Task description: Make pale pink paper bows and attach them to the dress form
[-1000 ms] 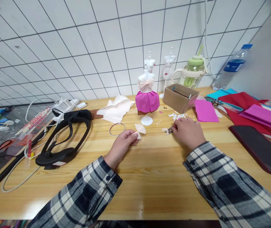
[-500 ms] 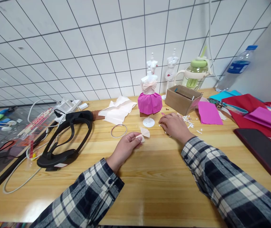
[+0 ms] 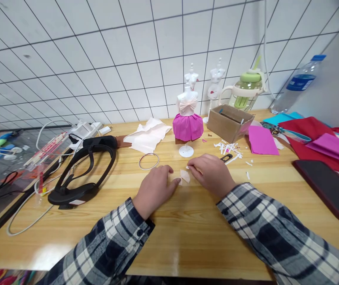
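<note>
A small pale pink paper bow point(image 3: 185, 175) lies on the wooden table. My left hand point(image 3: 156, 189) rests beside it with the fingers curled, the thumb pressing down on the bow's left part. My right hand point(image 3: 212, 173) is close to the bow's right side, its thumb and fingertips pinched on a tiny whitish piece too small to name. Behind both hands stands a white mini dress form point(image 3: 187, 101) on a round base, with a pleated pink bow top and a puffy magenta skirt point(image 3: 188, 127). A black looped handle point(image 3: 226, 158) shows just behind my right hand.
Left are a silver ring point(image 3: 148, 161), crumpled pale paper point(image 3: 148, 134) and a black headset point(image 3: 83, 174). Right are white paper scraps point(image 3: 228, 148), a cardboard box point(image 3: 229, 122), a magenta sheet point(image 3: 263, 140) and a phone point(image 3: 329, 190). A lidded cup point(image 3: 246, 91) and water bottle point(image 3: 300, 85) stand behind.
My left hand has gone from pinching the bow to pressing it on the table. My right hand has moved left from the scraps toward the bow, uncovering the black handle.
</note>
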`<state>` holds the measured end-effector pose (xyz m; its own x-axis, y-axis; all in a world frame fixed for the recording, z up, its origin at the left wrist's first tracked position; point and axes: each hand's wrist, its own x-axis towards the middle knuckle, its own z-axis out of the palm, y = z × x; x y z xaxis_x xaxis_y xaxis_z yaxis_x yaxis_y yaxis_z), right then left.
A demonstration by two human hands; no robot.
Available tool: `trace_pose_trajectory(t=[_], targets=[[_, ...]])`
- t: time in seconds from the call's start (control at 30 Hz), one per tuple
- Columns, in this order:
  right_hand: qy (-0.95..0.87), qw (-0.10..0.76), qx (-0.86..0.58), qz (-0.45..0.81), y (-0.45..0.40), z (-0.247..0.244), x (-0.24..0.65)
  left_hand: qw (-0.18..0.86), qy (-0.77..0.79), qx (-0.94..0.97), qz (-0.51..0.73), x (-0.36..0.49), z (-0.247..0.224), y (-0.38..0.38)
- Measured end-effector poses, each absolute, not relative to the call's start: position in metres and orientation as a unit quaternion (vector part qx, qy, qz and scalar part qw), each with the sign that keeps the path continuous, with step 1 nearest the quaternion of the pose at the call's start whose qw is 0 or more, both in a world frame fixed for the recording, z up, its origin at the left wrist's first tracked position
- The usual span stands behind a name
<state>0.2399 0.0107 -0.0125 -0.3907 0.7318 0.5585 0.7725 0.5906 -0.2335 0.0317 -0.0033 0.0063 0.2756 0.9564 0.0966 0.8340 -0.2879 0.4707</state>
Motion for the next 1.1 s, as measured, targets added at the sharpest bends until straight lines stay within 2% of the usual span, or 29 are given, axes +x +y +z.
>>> trace_pose_trajectory(t=[0.07, 0.2, 0.3, 0.47, 0.7, 0.9, 1.1], targets=[[-0.853, 0.312, -0.410, -0.077, 0.005, -0.009, 0.236, 0.170, 0.542, 0.790, 0.231, 0.032, 0.012, -0.005], [-0.861, 0.325, -0.380, -0.098, 0.000, -0.005, 0.233, 0.420, 0.464, 0.728, 0.279, 0.037, 0.011, -0.004], [-0.860, 0.341, -0.372, -0.078, -0.002, -0.006, 0.232, 0.517, 0.435, 0.669, 0.311, 0.041, 0.003, -0.003], [-0.853, 0.362, -0.371, -0.060, -0.003, -0.008, 0.229, 0.538, 0.453, 0.617, 0.355, 0.039, -0.002, 0.001], [-0.843, 0.383, -0.371, -0.071, 0.000, -0.006, 0.234, 0.563, 0.444, 0.607, 0.342, 0.036, -0.003, 0.004], [-0.846, 0.383, -0.364, -0.066, -0.003, -0.006, 0.232, 0.628, 0.423, 0.539, 0.368, 0.037, 0.001, 0.000], [-0.844, 0.388, -0.369, -0.045, -0.006, -0.008, 0.229, 0.578, 0.463, 0.578, 0.341, 0.040, 0.005, -0.001]])
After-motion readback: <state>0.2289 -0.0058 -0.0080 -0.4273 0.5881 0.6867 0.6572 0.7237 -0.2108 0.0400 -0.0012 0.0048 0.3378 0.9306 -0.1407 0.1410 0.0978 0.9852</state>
